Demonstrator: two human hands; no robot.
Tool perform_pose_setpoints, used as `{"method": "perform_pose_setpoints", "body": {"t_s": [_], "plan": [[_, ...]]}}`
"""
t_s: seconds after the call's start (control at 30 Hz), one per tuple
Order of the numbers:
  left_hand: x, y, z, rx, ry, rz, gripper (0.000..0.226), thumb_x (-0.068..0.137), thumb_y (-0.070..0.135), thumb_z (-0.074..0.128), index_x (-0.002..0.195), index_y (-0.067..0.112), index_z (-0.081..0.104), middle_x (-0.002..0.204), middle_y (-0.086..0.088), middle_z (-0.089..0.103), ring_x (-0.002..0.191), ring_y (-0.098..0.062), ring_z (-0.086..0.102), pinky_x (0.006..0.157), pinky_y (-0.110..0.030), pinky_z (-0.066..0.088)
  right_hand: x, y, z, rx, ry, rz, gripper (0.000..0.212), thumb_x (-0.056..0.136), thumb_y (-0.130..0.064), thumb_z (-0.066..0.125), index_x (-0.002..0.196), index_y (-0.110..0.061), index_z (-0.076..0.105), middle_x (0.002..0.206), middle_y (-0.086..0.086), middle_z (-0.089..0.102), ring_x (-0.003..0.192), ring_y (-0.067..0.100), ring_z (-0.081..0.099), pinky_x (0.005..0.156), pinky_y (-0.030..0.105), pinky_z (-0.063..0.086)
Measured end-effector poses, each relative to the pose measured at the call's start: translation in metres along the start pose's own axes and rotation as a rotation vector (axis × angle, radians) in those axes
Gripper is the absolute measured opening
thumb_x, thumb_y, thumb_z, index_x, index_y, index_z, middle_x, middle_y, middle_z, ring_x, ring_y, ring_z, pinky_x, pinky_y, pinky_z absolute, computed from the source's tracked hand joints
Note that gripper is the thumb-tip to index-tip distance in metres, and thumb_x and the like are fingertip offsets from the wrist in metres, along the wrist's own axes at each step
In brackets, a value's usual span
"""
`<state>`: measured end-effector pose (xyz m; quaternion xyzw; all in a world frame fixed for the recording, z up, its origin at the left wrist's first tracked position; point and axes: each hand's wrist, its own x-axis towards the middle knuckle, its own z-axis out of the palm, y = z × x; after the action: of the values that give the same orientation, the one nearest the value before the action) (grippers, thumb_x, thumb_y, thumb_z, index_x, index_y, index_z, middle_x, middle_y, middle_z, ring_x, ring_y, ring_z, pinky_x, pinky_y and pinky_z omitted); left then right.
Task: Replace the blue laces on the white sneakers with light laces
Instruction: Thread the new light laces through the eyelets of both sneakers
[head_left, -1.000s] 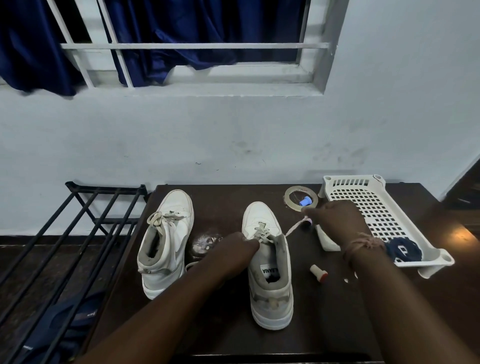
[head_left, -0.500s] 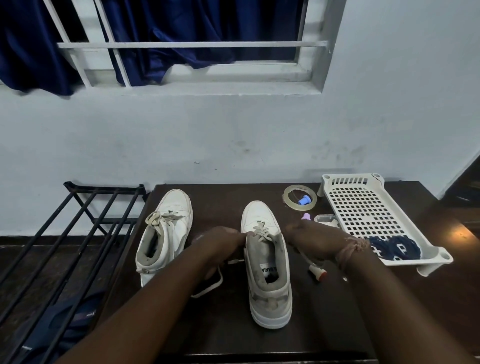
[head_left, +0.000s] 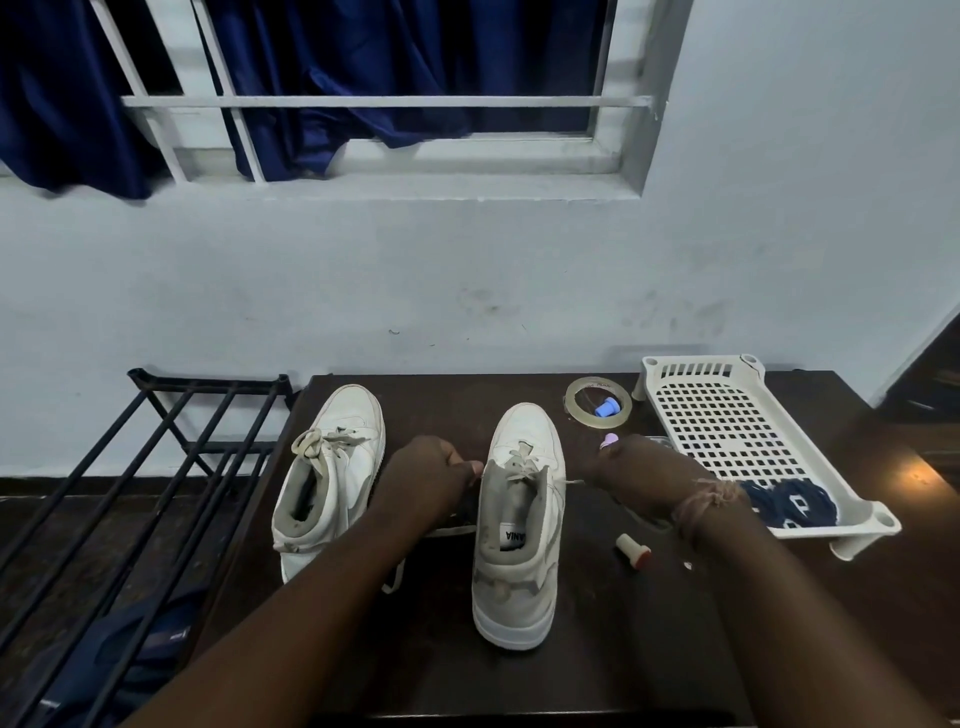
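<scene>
Right sneaker (head_left: 521, 519) mid-table (head_left: 597, 649), insole label (head_left: 513, 535) reads "ANIA", partly cut off. Left hand (head_left: 428, 475) and right hand (head_left: 631, 475) each pinch a light lace (head_left: 571, 482) end. Blue laces (head_left: 784, 503) in white tray (head_left: 727, 415).

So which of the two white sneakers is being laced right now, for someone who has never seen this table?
Start at the dark table below the window. Two white sneakers stand on it, toes toward the wall; take the one nearer the white plastic tray, the right sneaker. Unlike the left sneaker, whose light lace is already tied, it sits between both hands, each pulling a lace end sideways.
</scene>
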<state>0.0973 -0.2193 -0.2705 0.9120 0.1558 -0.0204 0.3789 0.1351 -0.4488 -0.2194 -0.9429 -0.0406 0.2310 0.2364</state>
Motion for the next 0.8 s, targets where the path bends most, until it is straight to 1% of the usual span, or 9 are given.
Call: {"method": "perform_pose_setpoints", "body": {"t_s": [0.1, 0.17, 0.23, 0.33, 0.4, 0.47, 0.57, 0.67, 0.8], "plan": [[-0.003, -0.001, 0.006, 0.011, 0.000, 0.005, 0.035, 0.089, 0.043, 0.070, 0.067, 0.017, 0.063, 0.070, 0.001, 0.071, 0.075, -0.020, 0.069, 0.076, -0.036, 0.057, 0.006, 0.004, 0.003, 0.067, 0.050, 0.005, 0.029, 0.094, -0.027, 0.056, 0.074, -0.007, 0.062, 0.069, 0.003, 0.056, 0.067, 0.018, 0.052, 0.058, 0.025, 0.037], [-0.006, 0.000, 0.008, 0.018, -0.009, 0.009, 0.038, 0.090, 0.051, 0.062, 0.068, 0.020, 0.062, 0.072, 0.006, 0.070, 0.077, -0.018, 0.068, 0.081, -0.039, 0.056, 0.005, 0.002, 0.000, 0.101, 0.028, 0.026, 0.038, 0.093, -0.042, 0.061, 0.077, -0.007, 0.066, 0.068, 0.004, 0.060, 0.060, 0.015, 0.053, 0.059, 0.024, 0.039], [-0.010, 0.004, 0.008, 0.066, 0.044, 0.019, 0.039, 0.085, 0.063, 0.051, 0.073, 0.028, 0.062, 0.081, 0.008, 0.069, 0.085, -0.019, 0.066, 0.086, -0.041, 0.054, 0.008, 0.001, -0.002, 0.195, 0.035, 0.030, 0.048, 0.093, -0.053, 0.059, 0.073, -0.010, 0.060, 0.065, 0.007, 0.058, 0.053, 0.017, 0.050, 0.059, 0.026, 0.041], [-0.014, 0.012, 0.007, 0.063, 0.167, 0.118, 0.033, 0.084, 0.061, 0.052, 0.074, 0.032, 0.063, 0.082, 0.008, 0.067, 0.086, -0.017, 0.064, 0.083, -0.040, 0.053, 0.017, 0.001, -0.002, 0.617, 0.089, 0.056, 0.032, 0.098, -0.031, 0.054, 0.078, -0.007, 0.057, 0.064, 0.011, 0.056, 0.049, 0.019, 0.049, 0.052, 0.029, 0.040], [-0.020, 0.021, 0.006, -0.013, 0.172, 0.180, 0.026, 0.088, 0.050, 0.060, 0.075, 0.028, 0.065, 0.079, 0.011, 0.067, 0.084, -0.011, 0.063, 0.080, -0.035, 0.053, 0.022, 0.001, -0.002, 0.994, 0.065, 0.081, 0.015, 0.096, -0.010, 0.051, 0.086, 0.000, 0.057, 0.070, 0.016, 0.055, 0.053, 0.022, 0.050, 0.053, 0.032, 0.041], [-0.026, 0.031, 0.004, -0.068, 0.181, 0.240, 0.014, 0.089, 0.035, 0.065, 0.078, 0.027, 0.067, 0.078, 0.012, 0.067, 0.082, -0.006, 0.062, 0.076, -0.030, 0.050, 0.022, 0.001, -0.003, 1.197, -0.007, 0.032, 0.013, 0.093, 0.006, 0.043, 0.093, 0.005, 0.057, 0.076, 0.018, 0.054, 0.062, 0.026, 0.052, 0.058, 0.035, 0.044], [-0.030, 0.035, 0.003, -0.090, 0.166, 0.280, 0.008, 0.086, 0.025, 0.068, 0.078, 0.028, 0.069, 0.076, 0.013, 0.067, 0.076, -0.001, 0.062, 0.071, -0.026, 0.050, 0.016, 0.001, -0.006, 1.145, -0.022, -0.082, 0.025, 0.092, 0.017, 0.038, 0.087, 0.006, 0.060, 0.079, 0.022, 0.060, 0.072, 0.030, 0.059, 0.070, 0.038, 0.051], [-0.030, 0.030, 0.003, -0.116, 0.111, 0.173, 0.009, 0.082, 0.033, 0.076, 0.083, 0.027, 0.069, 0.076, 0.009, 0.068, 0.079, -0.003, 0.063, 0.071, -0.026, 0.049, 0.018, 0.007, -0.007, 0.994, 0.040, -0.113, 0.016, 0.093, 0.012, 0.053, 0.088, 0.007, 0.067, 0.084, 0.025, 0.067, 0.079, 0.036, 0.063, 0.078, 0.041, 0.055], [-0.028, 0.027, 0.001, -0.173, 0.029, 0.048, 0.019, 0.077, 0.039, 0.081, 0.079, 0.024, 0.070, 0.068, 0.009, 0.070, 0.065, -0.005, 0.066, 0.062, -0.024, 0.050, 0.021, 0.008, -0.005, 0.939, 0.088, -0.120, 0.007, 0.087, 0.006, 0.067, 0.090, 0.005, 0.072, 0.083, 0.022, 0.071, 0.070, 0.030, 0.065, 0.061, 0.027, 0.056]]}}
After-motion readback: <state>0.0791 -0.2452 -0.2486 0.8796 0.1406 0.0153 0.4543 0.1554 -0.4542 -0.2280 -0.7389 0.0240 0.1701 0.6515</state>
